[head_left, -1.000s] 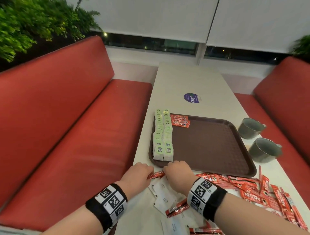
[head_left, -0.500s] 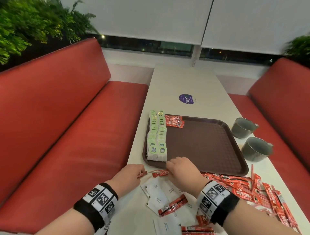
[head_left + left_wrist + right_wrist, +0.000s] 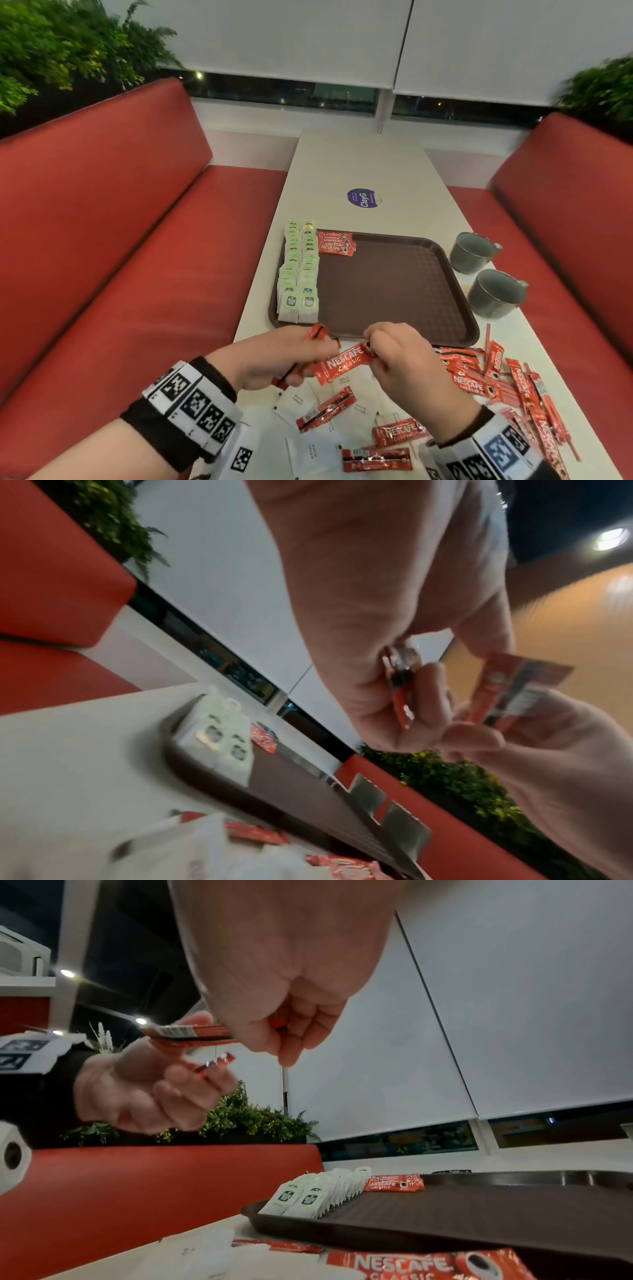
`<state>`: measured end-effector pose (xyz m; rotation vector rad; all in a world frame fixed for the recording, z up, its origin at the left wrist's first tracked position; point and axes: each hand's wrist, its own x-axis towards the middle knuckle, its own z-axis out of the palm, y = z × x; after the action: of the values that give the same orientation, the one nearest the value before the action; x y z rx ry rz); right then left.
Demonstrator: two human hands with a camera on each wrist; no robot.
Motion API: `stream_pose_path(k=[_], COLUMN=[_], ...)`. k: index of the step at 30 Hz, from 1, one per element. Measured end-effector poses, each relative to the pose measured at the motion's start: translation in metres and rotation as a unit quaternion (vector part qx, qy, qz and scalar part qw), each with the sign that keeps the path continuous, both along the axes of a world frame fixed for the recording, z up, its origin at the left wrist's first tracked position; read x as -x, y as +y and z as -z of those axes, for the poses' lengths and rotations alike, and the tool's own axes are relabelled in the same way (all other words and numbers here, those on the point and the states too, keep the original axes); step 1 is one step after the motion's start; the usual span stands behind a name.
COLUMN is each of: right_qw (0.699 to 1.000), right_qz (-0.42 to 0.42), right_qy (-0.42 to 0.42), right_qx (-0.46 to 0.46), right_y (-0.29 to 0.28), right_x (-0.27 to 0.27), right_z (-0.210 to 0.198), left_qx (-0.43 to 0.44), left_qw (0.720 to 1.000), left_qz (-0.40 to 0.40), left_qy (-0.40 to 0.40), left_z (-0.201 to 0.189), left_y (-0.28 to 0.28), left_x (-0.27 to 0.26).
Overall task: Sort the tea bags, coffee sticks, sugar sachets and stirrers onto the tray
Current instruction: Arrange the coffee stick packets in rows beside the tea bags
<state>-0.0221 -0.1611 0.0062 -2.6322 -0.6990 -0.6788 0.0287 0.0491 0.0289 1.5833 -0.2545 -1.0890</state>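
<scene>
Red padded benches (image 3: 113,240) stand on both sides of the long white counter (image 3: 359,164). Above its near edge the right hand (image 3: 400,363) pinches a red Nescafe coffee stick (image 3: 344,363), while the left hand (image 3: 274,359) grips another thin red stick (image 3: 317,331). Beyond them, the brown plastic tray (image 3: 394,291) carries 2 rows of green tea bags (image 3: 299,270).

Head view looks down along table (image 3: 359,164); both wrist views low, close, upward-tilted, sharing tray (image 3: 445,1229).
</scene>
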Motion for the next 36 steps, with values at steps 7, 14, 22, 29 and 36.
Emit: stream_pose_path(k=[7, 14, 22, 29, 36], right_qw=[0.968, 0.879, 0.839, 0.805, 0.764], right_qz=[0.055, 0.102, 0.153, 0.272, 0.338], right_qy=[0.208, 0.370, 0.379, 0.328, 0.382], right_qx=[-0.130, -0.283, -0.360, -0.413, -0.396], right_y=[-0.020, -0.023, -0.034, -0.047, -0.039], right_x=[0.008, 0.013, -0.048, -0.180, -0.269], right_z=[-0.013, -0.025, -0.021, 0.016, 0.061], left_qx=[-0.097, -0.128, -0.135, -0.004, -0.075], left_qw=[0.969, 0.936, 0.967, 0.933, 0.908], left_qz=[-0.001, -0.001, -0.088, -0.358, -0.411], left_qy=[-0.228, -0.329, -0.198, 0.027, 0.040], left_z=[-0.007, 0.000, 0.021, 0.040, 0.067], left_y=[-0.021, -0.020, -0.004, 0.002, 0.015], left_x=[0.005, 0.004, -0.026, -0.063, -0.099])
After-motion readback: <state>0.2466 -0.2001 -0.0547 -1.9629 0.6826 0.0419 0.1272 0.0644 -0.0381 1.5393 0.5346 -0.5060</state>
